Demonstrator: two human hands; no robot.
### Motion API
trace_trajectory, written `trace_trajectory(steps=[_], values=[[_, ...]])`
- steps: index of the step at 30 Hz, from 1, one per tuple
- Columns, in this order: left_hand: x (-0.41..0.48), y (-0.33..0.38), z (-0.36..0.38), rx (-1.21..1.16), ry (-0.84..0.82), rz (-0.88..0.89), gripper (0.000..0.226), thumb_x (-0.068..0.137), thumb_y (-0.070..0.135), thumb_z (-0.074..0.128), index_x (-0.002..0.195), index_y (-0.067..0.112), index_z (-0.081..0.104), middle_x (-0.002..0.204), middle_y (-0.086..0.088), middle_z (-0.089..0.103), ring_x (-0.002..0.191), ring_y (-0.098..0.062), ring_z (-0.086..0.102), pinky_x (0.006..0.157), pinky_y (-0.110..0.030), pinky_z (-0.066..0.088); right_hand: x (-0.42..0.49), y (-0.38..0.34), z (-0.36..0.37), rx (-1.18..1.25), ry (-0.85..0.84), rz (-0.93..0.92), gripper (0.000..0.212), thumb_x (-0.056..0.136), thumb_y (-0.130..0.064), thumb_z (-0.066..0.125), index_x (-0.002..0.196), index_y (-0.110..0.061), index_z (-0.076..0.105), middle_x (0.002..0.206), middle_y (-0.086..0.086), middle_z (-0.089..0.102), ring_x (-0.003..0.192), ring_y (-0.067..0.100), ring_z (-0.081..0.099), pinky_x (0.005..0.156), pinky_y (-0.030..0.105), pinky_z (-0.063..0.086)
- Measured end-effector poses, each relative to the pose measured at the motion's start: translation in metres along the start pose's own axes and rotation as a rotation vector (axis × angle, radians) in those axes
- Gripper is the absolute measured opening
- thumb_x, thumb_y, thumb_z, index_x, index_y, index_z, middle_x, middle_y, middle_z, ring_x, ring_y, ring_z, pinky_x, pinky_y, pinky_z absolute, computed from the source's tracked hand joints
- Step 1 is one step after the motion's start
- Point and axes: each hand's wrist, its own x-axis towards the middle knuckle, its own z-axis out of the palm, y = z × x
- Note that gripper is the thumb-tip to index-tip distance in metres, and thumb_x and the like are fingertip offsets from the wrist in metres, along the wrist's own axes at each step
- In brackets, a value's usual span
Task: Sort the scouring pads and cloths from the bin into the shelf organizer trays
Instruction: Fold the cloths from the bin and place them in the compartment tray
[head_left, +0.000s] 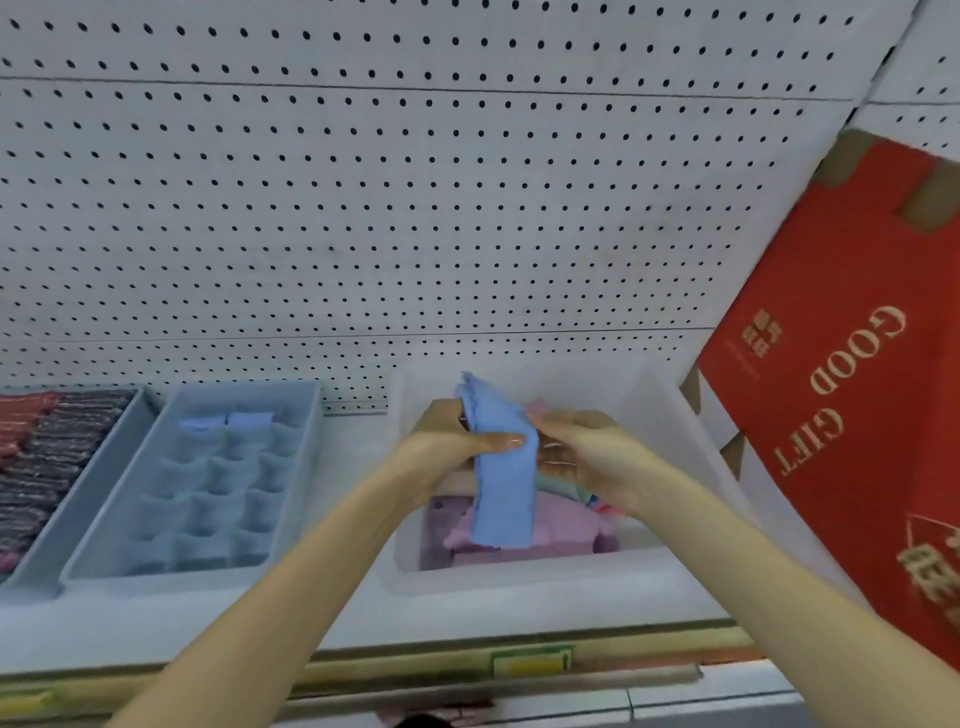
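The left hand (452, 436) pinches the blue cloth (503, 483); the right hand (579, 454) touches its edge, grip unclear. Fold it narrow to fit the divided tray (171, 571) at 9 o'clock.

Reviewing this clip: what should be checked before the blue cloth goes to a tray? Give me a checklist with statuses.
1. Hold on the blue cloth: ok; the left hand has its thumb pressed across it.
2. Grip of the right hand: cannot tell; its fingers meet the cloth's edge, blurred.
3. Cloth free of the bin: cannot tell; its lower end overlaps the pink cloths in view.
4. Room in the divided tray: ok; near compartments look empty, folded blue pieces sit in the far row.
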Motion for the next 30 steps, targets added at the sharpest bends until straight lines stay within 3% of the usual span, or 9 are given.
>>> trace_trajectory(steps=[7, 14, 17, 19, 22, 25, 27, 30], values=[[0.01, -0.011, 0.003, -0.006, -0.104, -0.031, 0.028, 0.082, -0.004, 0.07, 0.108, 0.006, 0.069, 0.099, -0.008, 0.075, 0.088, -0.017, 0.072, 0.075, -0.025, 0.058, 0.007, 0.01, -0.006, -0.071, 0.129, -0.068, 0.011, 0.085, -0.011, 0.069, 0.081, 0.0, 0.068, 0.079, 0.011, 0.071, 0.078, 0.022, 0.068, 0.076, 0.03, 0.058], [0.014, -0.016, 0.001, -0.003, -0.175, -0.06, 0.023, 0.092, 0.009, 0.062, 0.115, 0.009, 0.066, 0.106, -0.007, 0.074, 0.099, -0.018, 0.07, 0.085, -0.031, 0.057, 0.015, 0.016, -0.002, -0.282, 0.259, -0.202, 0.02, 0.086, -0.01, 0.069, 0.07, -0.006, 0.059, 0.069, 0.008, 0.062, 0.064, 0.015, 0.06, 0.063, 0.024, 0.054], [0.015, -0.018, -0.001, -0.014, -0.132, -0.076, 0.025, 0.095, 0.014, 0.06, 0.117, 0.006, 0.066, 0.106, -0.011, 0.073, 0.092, -0.02, 0.072, 0.074, -0.03, 0.058, 0.016, 0.019, -0.003, -0.38, 0.266, -0.265, 0.021, 0.091, -0.012, 0.062, 0.073, -0.009, 0.052, 0.068, 0.004, 0.06, 0.057, 0.007, 0.059, 0.052, 0.02, 0.049], [0.015, -0.018, -0.002, -0.019, -0.082, -0.073, 0.024, 0.094, 0.013, 0.061, 0.115, 0.003, 0.067, 0.103, -0.015, 0.073, 0.087, -0.024, 0.072, 0.07, -0.032, 0.059, 0.016, 0.019, -0.002, -0.311, 0.246, -0.215, 0.02, 0.094, -0.012, 0.059, 0.078, -0.006, 0.049, 0.068, 0.007, 0.06, 0.053, 0.008, 0.059, 0.047, 0.021, 0.046], [0.016, -0.016, -0.006, -0.009, -0.044, -0.043, 0.021, 0.093, 0.01, 0.062, 0.112, 0.005, 0.069, 0.101, -0.016, 0.074, 0.092, -0.031, 0.072, 0.081, -0.043, 0.059, 0.014, 0.015, 0.001, -0.081, 0.216, -0.093, 0.013, 0.092, -0.012, 0.062, 0.084, -0.006, 0.054, 0.075, 0.013, 0.065, 0.058, 0.018, 0.063, 0.047, 0.023, 0.048], [0.016, -0.008, -0.012, -0.059, -0.067, -0.002, 0.02, 0.094, 0.004, 0.059, 0.111, 0.003, 0.068, 0.1, -0.015, 0.074, 0.091, -0.029, 0.072, 0.075, -0.036, 0.06, 0.01, 0.006, -0.002, 0.09, 0.06, 0.0, 0.011, 0.09, -0.009, 0.063, 0.101, -0.005, 0.065, 0.094, 0.015, 0.073, 0.08, 0.026, 0.07, 0.06, 0.028, 0.055], [0.015, -0.001, -0.016, -0.104, -0.105, 0.022, 0.022, 0.093, 0.002, 0.058, 0.113, 0.0, 0.067, 0.102, -0.016, 0.073, 0.09, -0.027, 0.072, 0.072, -0.029, 0.058, 0.009, 0.0, -0.003, 0.136, -0.026, -0.014, 0.019, 0.09, -0.007, 0.06, 0.108, -0.007, 0.067, 0.103, 0.015, 0.072, 0.091, 0.026, 0.07, 0.074, 0.031, 0.058], [0.015, 0.016, -0.023, -0.124, -0.16, 0.119, 0.022, 0.092, -0.001, 0.056, 0.11, 0.001, 0.068, 0.105, -0.016, 0.072, 0.096, -0.031, 0.07, 0.08, -0.034, 0.054, 0.007, -0.017, -0.002, 0.231, -0.063, -0.142, 0.025, 0.085, -0.005, 0.06, 0.109, -0.003, 0.068, 0.102, 0.014, 0.072, 0.088, 0.025, 0.069, 0.072, 0.029, 0.056]])
